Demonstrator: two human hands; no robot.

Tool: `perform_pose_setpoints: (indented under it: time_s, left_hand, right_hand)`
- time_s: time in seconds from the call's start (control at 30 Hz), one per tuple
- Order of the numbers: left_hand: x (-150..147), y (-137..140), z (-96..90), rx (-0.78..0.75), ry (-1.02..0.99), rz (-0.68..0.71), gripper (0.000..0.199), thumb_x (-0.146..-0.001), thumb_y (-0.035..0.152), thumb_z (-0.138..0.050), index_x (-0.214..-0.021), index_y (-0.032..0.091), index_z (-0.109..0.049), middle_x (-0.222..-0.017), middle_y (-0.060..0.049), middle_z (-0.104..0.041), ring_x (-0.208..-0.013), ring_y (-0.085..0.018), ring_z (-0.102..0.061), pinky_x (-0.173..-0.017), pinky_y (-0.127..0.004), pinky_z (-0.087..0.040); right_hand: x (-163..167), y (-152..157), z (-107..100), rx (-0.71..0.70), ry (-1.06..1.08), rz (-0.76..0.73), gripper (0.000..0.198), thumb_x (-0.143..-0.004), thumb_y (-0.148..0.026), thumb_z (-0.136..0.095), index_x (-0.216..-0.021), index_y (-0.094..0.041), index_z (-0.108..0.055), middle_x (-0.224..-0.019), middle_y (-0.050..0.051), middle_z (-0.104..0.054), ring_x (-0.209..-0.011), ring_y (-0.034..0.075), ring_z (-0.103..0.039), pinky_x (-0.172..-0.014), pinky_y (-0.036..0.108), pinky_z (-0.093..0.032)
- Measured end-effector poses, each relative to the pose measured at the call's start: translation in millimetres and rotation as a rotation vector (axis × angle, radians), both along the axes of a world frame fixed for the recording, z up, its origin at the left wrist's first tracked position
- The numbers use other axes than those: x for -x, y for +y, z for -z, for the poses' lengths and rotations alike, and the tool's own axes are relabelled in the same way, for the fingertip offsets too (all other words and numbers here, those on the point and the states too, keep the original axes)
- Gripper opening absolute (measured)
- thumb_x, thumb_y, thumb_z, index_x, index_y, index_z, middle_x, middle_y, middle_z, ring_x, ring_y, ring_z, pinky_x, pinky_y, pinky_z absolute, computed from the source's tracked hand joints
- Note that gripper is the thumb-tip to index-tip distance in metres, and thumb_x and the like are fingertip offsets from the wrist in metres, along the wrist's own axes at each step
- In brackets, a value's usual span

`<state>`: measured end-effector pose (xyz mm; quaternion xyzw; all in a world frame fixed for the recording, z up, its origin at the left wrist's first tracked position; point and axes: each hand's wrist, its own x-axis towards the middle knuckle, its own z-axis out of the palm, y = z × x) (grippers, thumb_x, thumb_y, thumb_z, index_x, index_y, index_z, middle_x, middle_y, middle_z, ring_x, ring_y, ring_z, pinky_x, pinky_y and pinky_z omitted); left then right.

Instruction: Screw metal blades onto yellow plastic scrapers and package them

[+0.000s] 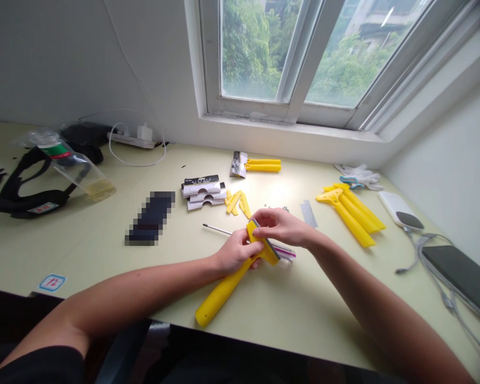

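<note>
My left hand [237,253] is wrapped round the neck of a yellow scraper [224,292], whose handle slants down towards the table's front edge. A grey blade strip runs along the scraper's wide head. Closed on the top end of that head is my right hand [279,226], thumb on the near face; a small screw may lie under it, too small to tell. Behind my hands lies a screwdriver [216,229], its handle partly hidden. Small yellow plastic plates [235,202], tiny screws [285,209] and loose metal blades [309,214] lie just beyond.
Yellow scraper handles [354,216] and gloves [360,176] lie at right, beside a white device [400,210], cables and a dark phone [460,277]. Cardboard sleeves [203,192] and a packaged scraper [256,165] lie behind. A tilted bottle [78,170] rests on a black headset strap [28,205] at left.
</note>
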<state>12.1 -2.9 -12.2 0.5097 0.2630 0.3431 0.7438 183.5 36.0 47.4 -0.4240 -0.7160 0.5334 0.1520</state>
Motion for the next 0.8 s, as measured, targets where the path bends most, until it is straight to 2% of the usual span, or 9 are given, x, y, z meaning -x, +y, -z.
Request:
perform_pose_setpoints:
  time_s: [0.1,0.17,0.23,0.3,0.4,0.53,0.6,0.67,0.8]
  left_hand:
    - [0,0,-1.0,-0.022,0.062,-0.008,0.021,-0.085,0.032,-0.061,-0.083,0.011,-0.055,-0.063,-0.001,-0.056,-0.048,-0.008,-0.051,-0.047,-0.021,-0.041]
    - [1,0,-5.7,-0.021,0.112,-0.029,0.028,-0.085,0.034,-0.064,-0.098,0.012,-0.053,-0.078,-0.004,-0.063,-0.051,-0.009,-0.056,-0.049,-0.022,-0.045]
    - [4,1,-13.6,-0.029,0.189,-0.056,0.044,-0.085,0.037,-0.066,-0.117,0.017,-0.043,-0.093,-0.006,-0.064,-0.056,-0.012,-0.062,-0.051,-0.025,-0.049]
    - [8,2,-22.6,-0.121,0.323,-0.074,0.057,-0.086,0.040,-0.065,-0.128,0.023,-0.030,-0.099,-0.007,-0.064,-0.060,-0.015,-0.066,-0.052,-0.027,-0.052]
    - [16,4,-31.5,-0.541,0.628,-0.092,0.060,-0.086,0.038,-0.065,-0.134,0.028,-0.032,-0.107,-0.007,-0.061,-0.071,-0.017,-0.068,-0.063,-0.034,-0.058]
    - [22,5,-26.9,-1.177,0.977,-0.097,0.051,-0.088,0.027,-0.064,-0.135,0.026,-0.044,-0.139,-0.016,-0.045,-0.091,-0.023,-0.067,-0.073,-0.043,-0.061]
    - [23,7,-20.7,-1.358,1.043,-0.098,0.043,-0.091,0.022,-0.058,-0.133,0.022,-0.047,-0.147,-0.017,-0.039,-0.100,-0.025,-0.067,-0.073,-0.041,-0.062]
    - [24,10,-15.5,-1.500,1.041,-0.089,0.037,-0.093,0.015,-0.051,-0.131,0.018,-0.049,-0.148,-0.016,-0.041,-0.110,-0.026,-0.064,-0.081,-0.039,-0.062]
    - [26,15,-12.8,-1.682,1.058,-0.112,0.036,-0.092,0.006,-0.044,-0.127,0.012,-0.052,-0.147,-0.017,-0.045,-0.115,-0.025,-0.062,-0.089,-0.037,-0.060]
  right_hand:
    - [-3,3,-1,-0.033,-0.048,-0.003,0.025,-0.078,-0.034,-0.066,-0.091,-0.013,-0.063,-0.083,0.003,-0.061,-0.075,0.012,-0.055,-0.065,0.025,-0.044]
    - [-6,5,-1,-0.032,-0.037,0.014,0.026,-0.076,-0.033,-0.067,-0.091,-0.012,-0.064,-0.081,0.003,-0.061,-0.073,0.012,-0.055,-0.064,0.025,-0.044]
    - [-11,8,-1,-0.026,-0.021,0.037,0.027,-0.075,-0.033,-0.069,-0.092,-0.012,-0.064,-0.078,0.002,-0.061,-0.070,0.011,-0.054,-0.062,0.024,-0.043]
    - [-15,12,-1,-0.008,0.003,0.065,0.027,-0.074,-0.032,-0.069,-0.092,-0.012,-0.063,-0.076,0.001,-0.061,-0.068,0.011,-0.055,-0.060,0.024,-0.044]
    - [-21,18,2,0.034,0.045,0.134,0.027,-0.072,-0.032,-0.071,-0.090,-0.012,-0.063,-0.076,0.001,-0.061,-0.069,0.012,-0.059,-0.061,0.024,-0.048]
    - [-25,25,10,0.109,0.106,0.195,0.026,-0.070,-0.029,-0.072,-0.088,-0.012,-0.062,-0.074,0.001,-0.062,-0.068,0.012,-0.061,-0.063,0.026,-0.052]
    - [-25,25,14,0.111,0.115,0.205,0.025,-0.070,-0.028,-0.072,-0.087,-0.012,-0.063,-0.073,0.000,-0.061,-0.067,0.012,-0.061,-0.063,0.025,-0.052]
    - [-24,24,15,0.097,0.131,0.210,0.025,-0.070,-0.029,-0.073,-0.086,-0.012,-0.063,-0.072,0.000,-0.061,-0.067,0.011,-0.061,-0.062,0.024,-0.052]
    - [-21,22,13,0.073,0.203,0.217,0.027,-0.072,-0.033,-0.073,-0.088,-0.013,-0.064,-0.078,0.002,-0.064,-0.071,0.012,-0.062,-0.067,0.024,-0.052]
